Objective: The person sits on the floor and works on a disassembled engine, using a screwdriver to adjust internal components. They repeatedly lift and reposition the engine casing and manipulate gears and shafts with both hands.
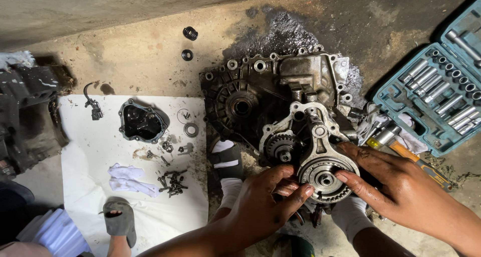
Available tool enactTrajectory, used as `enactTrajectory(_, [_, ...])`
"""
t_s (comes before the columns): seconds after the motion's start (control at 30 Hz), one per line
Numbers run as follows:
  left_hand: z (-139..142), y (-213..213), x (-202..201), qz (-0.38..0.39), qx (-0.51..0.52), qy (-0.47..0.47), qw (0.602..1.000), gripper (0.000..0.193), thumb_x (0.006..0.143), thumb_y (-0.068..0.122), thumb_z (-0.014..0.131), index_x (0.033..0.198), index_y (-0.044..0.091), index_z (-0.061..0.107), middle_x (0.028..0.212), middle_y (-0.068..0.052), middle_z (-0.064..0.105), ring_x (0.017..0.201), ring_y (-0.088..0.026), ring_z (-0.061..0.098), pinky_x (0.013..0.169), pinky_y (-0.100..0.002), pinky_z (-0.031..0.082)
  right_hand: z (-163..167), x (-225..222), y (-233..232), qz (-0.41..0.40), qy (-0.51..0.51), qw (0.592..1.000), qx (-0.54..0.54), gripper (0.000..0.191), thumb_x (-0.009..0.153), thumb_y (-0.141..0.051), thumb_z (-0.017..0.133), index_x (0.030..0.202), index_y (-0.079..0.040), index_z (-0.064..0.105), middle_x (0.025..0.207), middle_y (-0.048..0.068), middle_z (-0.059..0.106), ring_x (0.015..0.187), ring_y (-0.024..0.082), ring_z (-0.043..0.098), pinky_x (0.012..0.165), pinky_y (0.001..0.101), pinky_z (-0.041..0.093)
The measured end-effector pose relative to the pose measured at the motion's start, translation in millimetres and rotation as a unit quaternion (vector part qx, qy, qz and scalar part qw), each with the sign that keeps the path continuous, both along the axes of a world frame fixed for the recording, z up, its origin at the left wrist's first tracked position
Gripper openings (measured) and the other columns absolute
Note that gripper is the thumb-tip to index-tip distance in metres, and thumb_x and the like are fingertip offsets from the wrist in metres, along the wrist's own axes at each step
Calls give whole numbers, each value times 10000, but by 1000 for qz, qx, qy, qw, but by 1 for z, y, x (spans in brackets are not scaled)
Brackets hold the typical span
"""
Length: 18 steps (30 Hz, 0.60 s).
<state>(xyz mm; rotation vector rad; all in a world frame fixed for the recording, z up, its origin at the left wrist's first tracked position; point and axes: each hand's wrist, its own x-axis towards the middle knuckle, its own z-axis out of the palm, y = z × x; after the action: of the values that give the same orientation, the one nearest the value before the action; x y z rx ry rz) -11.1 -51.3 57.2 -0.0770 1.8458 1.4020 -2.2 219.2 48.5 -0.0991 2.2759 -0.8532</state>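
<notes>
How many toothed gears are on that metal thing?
2 show. A small gear sits left of centre on the bracket. A bigger gear is lower down, between the left hand and right hand. More may hide inside the casing.

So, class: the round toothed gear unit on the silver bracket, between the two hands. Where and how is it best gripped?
Probably by its outer rim, from the near side and both flanks. The round gear unit lies face up, and its far edge joins the silver bracket, so only the near arc is free. The left hand and right hand already touch there.
</notes>
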Motion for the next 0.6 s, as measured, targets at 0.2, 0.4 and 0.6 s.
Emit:
enactTrajectory(0.2, [8, 1, -8, -38, -29, -72, 996, 337, 922, 275, 759, 1054, -26, 687, 831, -101, 744, 701, -119, 729, 582, -281, 577, -3, 3, 2, 24, -16, 999, 44, 673, 839, -484, 708, 1401, -118, 650, 767, 133, 742, 634, 260, 687, 652, 388, 550])
enactTrajectory(0.4, [8, 1, -10, -30, -18, -83, 996, 314, 924, 285, 742, 1011, -12, 689, 797, -110, 752, 671, -145, 731, 559, -300, 568, 0, 0, 1, 14, -29, 999, 36, 713, 833, -520, 735, 1420, -126, 646, 776, 137, 753, 547, 262, 682, 609, 394, 554])
enactTrajectory(0.6, [0, -3, -8, -52, 46, -105, 992, 295, 1003, 288, 671, 950, -1, 700, 790, -112, 763, 678, -136, 740, 595, -274, 570, -1, 0, 2, 20, -50, 998, 42, 714, 847, -505, 721, 1459, -148, 633, 752, 120, 749, 580, 252, 687, 633, 388, 554])
